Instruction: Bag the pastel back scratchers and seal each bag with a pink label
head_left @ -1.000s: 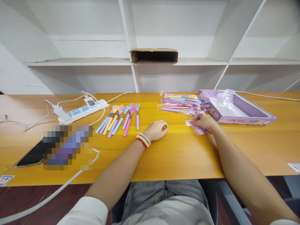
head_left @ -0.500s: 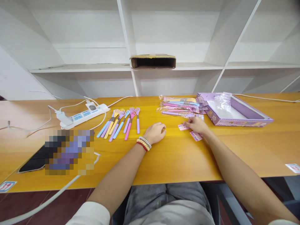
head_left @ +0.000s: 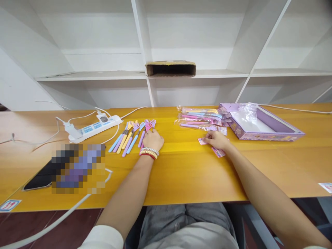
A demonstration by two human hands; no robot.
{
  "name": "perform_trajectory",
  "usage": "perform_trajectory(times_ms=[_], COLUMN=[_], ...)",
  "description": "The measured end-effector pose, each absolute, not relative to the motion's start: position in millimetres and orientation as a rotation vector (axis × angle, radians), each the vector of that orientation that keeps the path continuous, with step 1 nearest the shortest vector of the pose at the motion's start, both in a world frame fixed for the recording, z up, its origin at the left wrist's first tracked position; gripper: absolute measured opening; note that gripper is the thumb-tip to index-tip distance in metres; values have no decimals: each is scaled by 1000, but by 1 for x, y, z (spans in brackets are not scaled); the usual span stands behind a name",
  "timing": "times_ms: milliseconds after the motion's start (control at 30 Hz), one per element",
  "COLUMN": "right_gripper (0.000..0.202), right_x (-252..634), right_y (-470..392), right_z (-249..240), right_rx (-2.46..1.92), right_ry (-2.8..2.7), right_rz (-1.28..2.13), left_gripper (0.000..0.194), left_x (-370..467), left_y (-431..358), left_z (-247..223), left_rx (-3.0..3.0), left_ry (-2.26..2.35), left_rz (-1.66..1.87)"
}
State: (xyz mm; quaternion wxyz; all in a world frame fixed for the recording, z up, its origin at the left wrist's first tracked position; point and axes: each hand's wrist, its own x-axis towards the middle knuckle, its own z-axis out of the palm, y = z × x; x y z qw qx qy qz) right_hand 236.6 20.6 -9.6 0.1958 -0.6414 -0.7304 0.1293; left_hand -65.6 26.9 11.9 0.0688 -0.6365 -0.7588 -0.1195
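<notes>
My left hand (head_left: 153, 140) lies over the rightmost purple back scratcher (head_left: 153, 122), fingers curled down onto it; its handle is hidden beneath. Beside it are several other back scratchers in yellow (head_left: 126, 140), blue (head_left: 133, 142), purple and pink, loosely fanned out with their claw heads away from me. With fingertips closed, my right hand (head_left: 216, 140) pinches a small pink printed card (head_left: 201, 141) at the tabletop. Another pink card (head_left: 218, 152) lies just under that hand. Beyond it, several back scratchers in clear bags (head_left: 199, 119) are heaped together.
A purple open box (head_left: 267, 136) holding clear plastic stands at the right. On the left are a white power strip (head_left: 95, 129) with cables and a dark phone-like slab (head_left: 38, 174) beside a blurred patch. White shelves (head_left: 103, 75) with a cardboard box (head_left: 170, 63) rise behind the table.
My left hand has moved left from the bare tabletop onto the rightmost purple back scratcher. My right hand stays at the pink card.
</notes>
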Motion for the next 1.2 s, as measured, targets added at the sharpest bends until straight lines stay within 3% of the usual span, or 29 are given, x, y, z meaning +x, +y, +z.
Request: perform_trajectory(times_ms=[733, 1000, 1200], right_gripper=[22, 25, 22], right_x=[234, 240, 303], right_y=[13, 9, 35], right_z=[6, 18, 54], right_rx=[-1604, -1603, -1866], right_ry=[-1972, -1705, -1224], right_rz=[341, -2, -432], left_gripper=[35, 35, 34], left_x=[-68, -68, -68], left_y=[39, 39, 40], left_z=[5, 6, 4], left_rx=[-2060, -2096, -2101], left_ry=[-2331, -2327, -2311], left_rz=[-431, -441, -443])
